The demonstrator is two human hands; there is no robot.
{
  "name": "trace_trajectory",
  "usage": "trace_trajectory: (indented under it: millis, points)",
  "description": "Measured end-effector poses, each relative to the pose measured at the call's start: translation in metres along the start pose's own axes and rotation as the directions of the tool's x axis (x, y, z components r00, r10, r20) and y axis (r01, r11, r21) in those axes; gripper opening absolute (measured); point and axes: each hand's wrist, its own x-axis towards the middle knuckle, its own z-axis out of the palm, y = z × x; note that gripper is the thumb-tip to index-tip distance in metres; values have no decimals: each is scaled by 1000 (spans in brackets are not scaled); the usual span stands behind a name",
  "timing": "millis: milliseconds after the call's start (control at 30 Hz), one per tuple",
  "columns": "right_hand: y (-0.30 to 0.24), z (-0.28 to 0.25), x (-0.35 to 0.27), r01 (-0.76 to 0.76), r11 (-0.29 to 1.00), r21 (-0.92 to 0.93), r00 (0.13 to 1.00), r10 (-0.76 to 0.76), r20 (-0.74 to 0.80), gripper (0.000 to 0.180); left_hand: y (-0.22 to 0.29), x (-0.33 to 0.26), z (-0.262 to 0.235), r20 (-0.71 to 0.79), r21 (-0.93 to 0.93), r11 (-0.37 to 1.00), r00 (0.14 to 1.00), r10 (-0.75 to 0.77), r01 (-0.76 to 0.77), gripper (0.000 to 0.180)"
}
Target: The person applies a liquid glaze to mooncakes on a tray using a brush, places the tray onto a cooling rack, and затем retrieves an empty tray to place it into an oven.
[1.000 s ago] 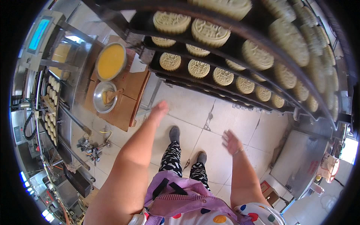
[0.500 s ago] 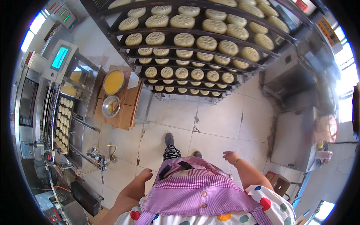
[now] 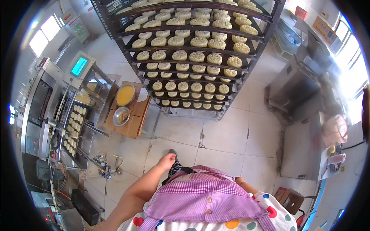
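Observation:
My left hand (image 3: pixel 167 161) hangs in front of me above the floor, its fingers curled in with nothing seen in them. Beside the purple checked apron (image 3: pixel 208 192) is my right hand (image 3: pixel 239 180), low at my right side; its fingers are mostly hidden. Ahead stands a tall dark rack (image 3: pixel 252 63) whose trays carry many pale round stamped pastries (image 3: pixel 198 56). Neither hand touches the rack.
At left, a cardboard-topped stand (image 3: pixel 133 125) bears a bowl of yellow liquid (image 3: pixel 125 95) and a metal bowl (image 3: pixel 121 116) with a brush-like tool. Beyond is a machine with a blue screen (image 3: pixel 79 66) and a pastry tray (image 3: pixel 80 125). Metal cabinets (image 3: pixel 298 148) line the right.
My left hand has swung forward and up, while my right hand has drawn back beside the apron. The view has shifted, showing more of the rack and its right post.

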Motion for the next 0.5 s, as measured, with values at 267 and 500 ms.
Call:
trace_trajectory:
  millis: [267, 500]
  points:
    - [-21, -63, 41, -14, 890, 455, 918, 192, -348, 34, -141, -86, -11, 316, 215, 954, 909, -270, 209, 28]
    - [-106, -83, 10, -56, 992, 117, 808, 114, -578, 38, -140, -89, -87, -4, 352, 918, 981, -193, 182, 32]
